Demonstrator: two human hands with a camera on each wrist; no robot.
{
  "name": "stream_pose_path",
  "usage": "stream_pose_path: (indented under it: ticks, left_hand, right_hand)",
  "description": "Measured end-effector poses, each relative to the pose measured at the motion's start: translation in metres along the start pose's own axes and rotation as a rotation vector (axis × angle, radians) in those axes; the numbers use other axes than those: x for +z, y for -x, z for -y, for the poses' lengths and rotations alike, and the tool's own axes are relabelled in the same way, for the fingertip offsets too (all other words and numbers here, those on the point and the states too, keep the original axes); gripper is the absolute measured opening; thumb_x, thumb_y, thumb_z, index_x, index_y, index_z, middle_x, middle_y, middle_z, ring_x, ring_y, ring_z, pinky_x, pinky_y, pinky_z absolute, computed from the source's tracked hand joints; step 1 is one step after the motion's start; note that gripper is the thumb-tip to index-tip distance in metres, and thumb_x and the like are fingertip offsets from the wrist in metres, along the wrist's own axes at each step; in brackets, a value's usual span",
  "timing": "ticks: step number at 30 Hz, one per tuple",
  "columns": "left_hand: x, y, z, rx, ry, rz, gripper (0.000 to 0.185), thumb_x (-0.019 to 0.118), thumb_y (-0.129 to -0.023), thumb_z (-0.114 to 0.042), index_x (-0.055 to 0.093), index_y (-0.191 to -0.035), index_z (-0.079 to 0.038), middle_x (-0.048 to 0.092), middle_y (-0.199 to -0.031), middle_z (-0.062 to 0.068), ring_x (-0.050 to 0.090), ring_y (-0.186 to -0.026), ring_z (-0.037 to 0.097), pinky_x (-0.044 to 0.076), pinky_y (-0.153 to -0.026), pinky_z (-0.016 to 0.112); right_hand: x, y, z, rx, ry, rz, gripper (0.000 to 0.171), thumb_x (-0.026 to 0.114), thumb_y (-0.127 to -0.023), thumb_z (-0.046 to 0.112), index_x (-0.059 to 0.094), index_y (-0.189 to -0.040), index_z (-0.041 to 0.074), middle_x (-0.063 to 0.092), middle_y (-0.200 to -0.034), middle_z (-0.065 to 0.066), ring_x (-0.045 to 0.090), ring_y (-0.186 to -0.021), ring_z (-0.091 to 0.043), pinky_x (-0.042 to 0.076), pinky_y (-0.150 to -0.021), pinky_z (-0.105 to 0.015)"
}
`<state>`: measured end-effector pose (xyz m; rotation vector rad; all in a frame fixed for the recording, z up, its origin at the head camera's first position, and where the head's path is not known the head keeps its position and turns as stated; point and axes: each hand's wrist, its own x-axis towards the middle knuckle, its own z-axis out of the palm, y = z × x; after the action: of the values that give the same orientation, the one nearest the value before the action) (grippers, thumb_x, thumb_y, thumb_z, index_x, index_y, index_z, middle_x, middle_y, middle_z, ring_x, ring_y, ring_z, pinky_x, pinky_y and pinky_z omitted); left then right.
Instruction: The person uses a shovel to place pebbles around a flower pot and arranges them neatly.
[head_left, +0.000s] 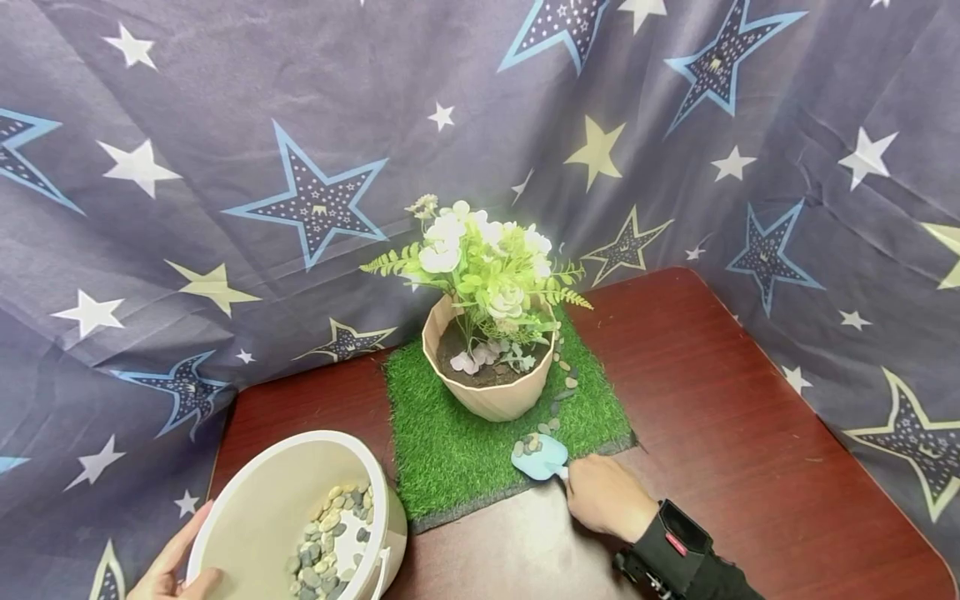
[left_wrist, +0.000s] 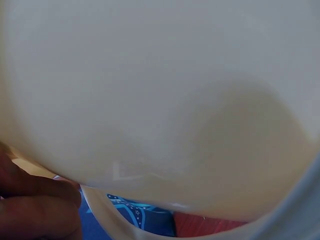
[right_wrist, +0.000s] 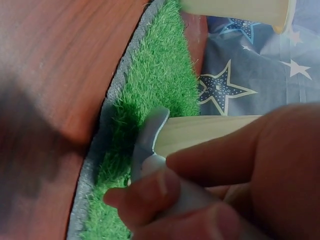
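My right hand [head_left: 600, 496] grips the handle of a small light-blue scoop [head_left: 542, 457] that carries a few pebbles over the front edge of a green grass mat [head_left: 442, 450]. The right wrist view shows my fingers [right_wrist: 150, 192] curled round the pale handle, the scoop [right_wrist: 147, 137] above the grass. A beige pot [head_left: 495, 396] with white artificial flowers stands on the mat, loose pebbles [head_left: 562, 387] beside it. My left hand [head_left: 176, 567] holds the rim of a cream bucket [head_left: 255, 492] holding several pebbles [head_left: 326, 542]; the bucket wall [left_wrist: 160, 100] fills the left wrist view.
The dark red wooden table [head_left: 720, 433] runs to the right and front. A grey star-patterned curtain [head_left: 225, 167] hangs close behind and around both sides of the table.
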<state>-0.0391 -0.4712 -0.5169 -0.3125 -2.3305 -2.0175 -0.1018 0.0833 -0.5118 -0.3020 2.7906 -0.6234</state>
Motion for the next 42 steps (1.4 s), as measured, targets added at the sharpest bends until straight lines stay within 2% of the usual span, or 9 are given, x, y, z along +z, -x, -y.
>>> stream_pose_path:
  ticks: [5, 8, 12, 19, 22, 25, 30, 35, 42]
  left_hand:
    - [-0.003, -0.001, -0.002, -0.007, -0.032, 0.059, 0.104, 0.036, -0.082, 0.036, 0.036, -0.162, -0.029, 0.064, -0.128, -0.026, 0.07, -0.072, 0.003, 0.053, -0.043, 0.026]
    - [-0.005, 0.0, -0.003, -0.046, -0.016, 0.085, 0.104, 0.036, -0.085, 0.035, 0.035, -0.162, -0.035, 0.066, -0.125, -0.026, 0.071, -0.072, 0.005, 0.055, -0.044, 0.028]
    - [-0.008, 0.001, -0.004, -0.063, -0.001, 0.083, 0.104, 0.036, -0.086, 0.034, 0.035, -0.162, -0.037, 0.068, -0.124, -0.024, 0.073, -0.078, 0.006, 0.057, -0.047, 0.03]
    - [-0.01, -0.003, 0.001, 0.039, 0.065, 0.191, 0.105, 0.03, -0.083, 0.038, 0.033, -0.163, -0.03, 0.06, -0.142, -0.022, 0.072, -0.099, 0.004, 0.061, -0.066, 0.023]
    - [-0.008, -0.003, 0.003, 0.081, 0.035, 0.177, 0.107, 0.032, -0.08, 0.039, 0.037, -0.162, -0.028, 0.057, -0.147, -0.022, 0.07, -0.103, 0.002, 0.06, -0.071, 0.019]
    - [-0.006, -0.003, 0.003, 0.082, 0.004, 0.145, 0.107, 0.035, -0.079, 0.039, 0.04, -0.161, -0.028, 0.057, -0.146, -0.023, 0.071, -0.101, 0.001, 0.06, -0.071, 0.018]
    - [-0.009, -0.002, 0.002, 0.032, 0.05, 0.153, 0.105, 0.033, -0.082, 0.038, 0.041, -0.16, -0.032, 0.062, -0.14, -0.022, 0.072, -0.101, 0.004, 0.061, -0.07, 0.021]
    - [-0.009, -0.001, 0.001, -0.016, 0.064, 0.121, 0.104, 0.035, -0.083, 0.036, 0.045, -0.156, -0.037, 0.065, -0.134, -0.022, 0.073, -0.098, 0.006, 0.061, -0.067, 0.024]
    - [-0.004, -0.002, 0.001, 0.073, 0.021, 0.127, 0.105, 0.034, -0.08, 0.039, 0.041, -0.16, -0.028, 0.059, -0.144, -0.022, 0.071, -0.101, 0.002, 0.06, -0.072, 0.018]
  right_hand:
    - [-0.002, -0.001, 0.001, -0.025, 0.036, -0.004, 0.036, 0.062, -0.086, 0.007, 0.047, -0.055, 0.017, 0.054, -0.062, -0.001, 0.049, -0.058, -0.018, 0.046, -0.055, -0.039]
    - [-0.004, -0.001, 0.003, -0.036, 0.072, -0.021, 0.037, 0.063, -0.082, 0.006, 0.043, -0.053, 0.019, 0.052, -0.059, 0.0, 0.047, -0.055, -0.017, 0.044, -0.051, -0.037]
    - [-0.009, -0.003, 0.005, -0.033, 0.111, -0.021, 0.036, 0.063, -0.081, 0.007, 0.044, -0.053, 0.019, 0.051, -0.058, 0.001, 0.047, -0.053, -0.017, 0.043, -0.049, -0.036]
    - [-0.014, -0.004, 0.006, -0.027, 0.144, 0.001, 0.032, 0.064, -0.081, 0.009, 0.049, -0.054, 0.017, 0.055, -0.06, -0.001, 0.048, -0.054, -0.017, 0.044, -0.05, -0.037]
    - [-0.015, -0.004, 0.006, -0.019, 0.153, 0.006, 0.031, 0.064, -0.081, 0.009, 0.049, -0.054, 0.016, 0.057, -0.062, -0.002, 0.05, -0.055, -0.018, 0.047, -0.052, -0.039]
    - [-0.015, -0.005, 0.007, -0.015, 0.153, 0.01, 0.03, 0.064, -0.081, 0.01, 0.05, -0.055, 0.016, 0.057, -0.064, -0.002, 0.05, -0.058, -0.018, 0.048, -0.054, -0.04]
    - [-0.016, -0.009, 0.008, -0.007, 0.148, 0.013, 0.027, 0.064, -0.081, 0.01, 0.051, -0.057, 0.016, 0.057, -0.064, -0.003, 0.051, -0.058, -0.019, 0.048, -0.054, -0.042]
    - [-0.018, -0.012, 0.005, -0.001, 0.142, 0.028, 0.027, 0.063, -0.082, 0.011, 0.052, -0.058, 0.016, 0.059, -0.065, -0.002, 0.052, -0.06, -0.019, 0.05, -0.057, -0.044]
    - [-0.024, -0.015, 0.002, 0.002, 0.139, 0.062, 0.029, 0.061, -0.085, 0.011, 0.052, -0.058, 0.016, 0.055, -0.064, -0.001, 0.051, -0.06, -0.019, 0.051, -0.06, -0.044]
